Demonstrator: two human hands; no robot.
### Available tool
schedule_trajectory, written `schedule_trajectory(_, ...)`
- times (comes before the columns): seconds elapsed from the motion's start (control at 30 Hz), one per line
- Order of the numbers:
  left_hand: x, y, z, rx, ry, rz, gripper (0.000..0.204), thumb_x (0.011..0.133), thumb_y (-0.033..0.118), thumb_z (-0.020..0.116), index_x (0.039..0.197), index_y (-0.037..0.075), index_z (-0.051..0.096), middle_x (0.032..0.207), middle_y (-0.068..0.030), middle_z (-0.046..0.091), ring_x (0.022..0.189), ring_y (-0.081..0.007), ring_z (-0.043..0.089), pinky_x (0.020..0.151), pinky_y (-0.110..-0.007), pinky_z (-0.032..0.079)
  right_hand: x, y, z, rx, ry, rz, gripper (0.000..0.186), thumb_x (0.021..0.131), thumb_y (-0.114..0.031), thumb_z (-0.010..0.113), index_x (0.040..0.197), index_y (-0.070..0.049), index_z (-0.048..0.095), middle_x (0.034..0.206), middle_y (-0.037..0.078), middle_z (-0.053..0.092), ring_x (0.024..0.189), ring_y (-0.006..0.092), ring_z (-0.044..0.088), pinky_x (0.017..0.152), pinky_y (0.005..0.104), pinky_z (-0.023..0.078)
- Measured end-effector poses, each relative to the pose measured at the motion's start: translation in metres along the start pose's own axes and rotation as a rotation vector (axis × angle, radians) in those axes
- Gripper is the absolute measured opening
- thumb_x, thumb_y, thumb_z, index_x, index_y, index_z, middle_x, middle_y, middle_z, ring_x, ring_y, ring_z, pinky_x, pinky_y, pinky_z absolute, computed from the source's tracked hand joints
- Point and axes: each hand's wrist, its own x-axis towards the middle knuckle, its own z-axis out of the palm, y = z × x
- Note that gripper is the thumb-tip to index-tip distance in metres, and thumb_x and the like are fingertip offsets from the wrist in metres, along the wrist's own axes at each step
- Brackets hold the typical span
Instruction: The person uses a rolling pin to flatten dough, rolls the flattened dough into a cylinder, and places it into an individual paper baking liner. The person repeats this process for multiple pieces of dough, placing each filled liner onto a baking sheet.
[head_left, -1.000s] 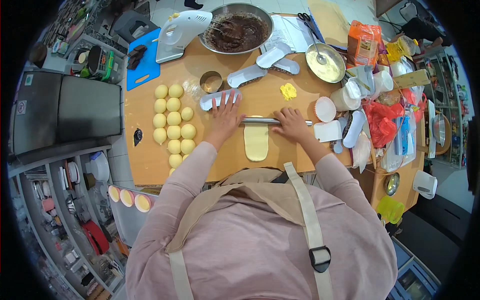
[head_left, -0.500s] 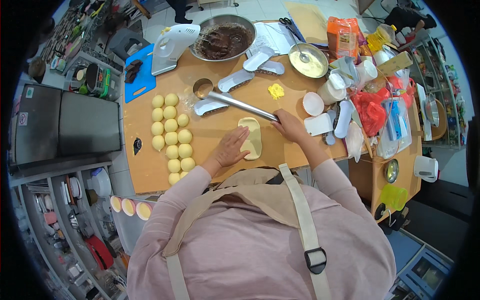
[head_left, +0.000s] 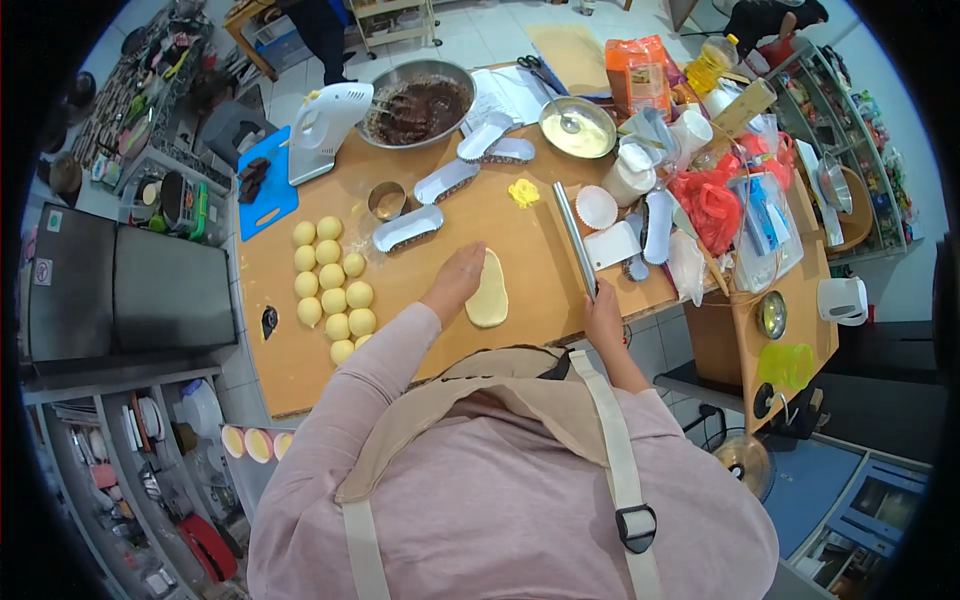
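A flattened oval of pale dough (head_left: 488, 295) lies on the wooden table in front of me. At its upper left edge, my left hand (head_left: 458, 278) has its fingers drawn together on the dough, whose far end looks narrowed. Off to the right, my right hand (head_left: 604, 316) grips the near end of a silver metal rolling pin (head_left: 574, 235). The pin points away from me, apart from the dough. Several round dough balls (head_left: 332, 276) stand in rows to the left. A metal ring cutter (head_left: 387, 201) sits beyond them.
White paper loaf cases (head_left: 408, 228) lie mid-table, near a yellow dab of spread (head_left: 523, 193). At the back are a bowl of dark chocolate mixture (head_left: 425, 105), a hand mixer (head_left: 325, 125) and a blue cutting board (head_left: 268, 195). Packages and a red plastic bag (head_left: 708, 195) crowd the right side.
The rolling pin has swung from lying across the table beyond the dough to the right side, with my right hand. My left hand has shifted from flat on the dough to its upper left edge.
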Motion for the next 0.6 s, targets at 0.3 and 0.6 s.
schedule_trajectory(0.3, 0.023, 0.006, -0.025, 0.314, -0.21, -0.099, 0.032, 0.078, 0.02, 0.069, 0.103, 0.0, 0.062, 0.097, -0.0194, 0.065, 0.095, -0.0351, 0.063, 0.082, -0.046, 0.049, 0.007, 0.0, 0.003, -0.009, 0.056, -0.017, 0.038, 0.085, -0.006, 0.063, 0.119, 0.003, 0.049, 0.111, 0.026, 0.056, 0.105, 0.0434, 0.054, 0.089, 0.0488, 0.043)
schedule_trajectory(0.6, 0.012, -0.019, 0.017, 0.299, 0.172, 0.19, 0.035, 0.083, 0.038, 0.067, 0.096, 0.005, 0.064, 0.09, -0.0147, 0.066, 0.089, -0.0336, 0.064, 0.081, -0.045, 0.049, 0.014, 0.015, 0.012, -0.203, 0.08, -0.058, 0.046, 0.082, -0.011, 0.067, 0.122, -0.003, 0.047, 0.111, 0.021, 0.053, 0.105, 0.0396, 0.053, 0.087, 0.049, 0.044)
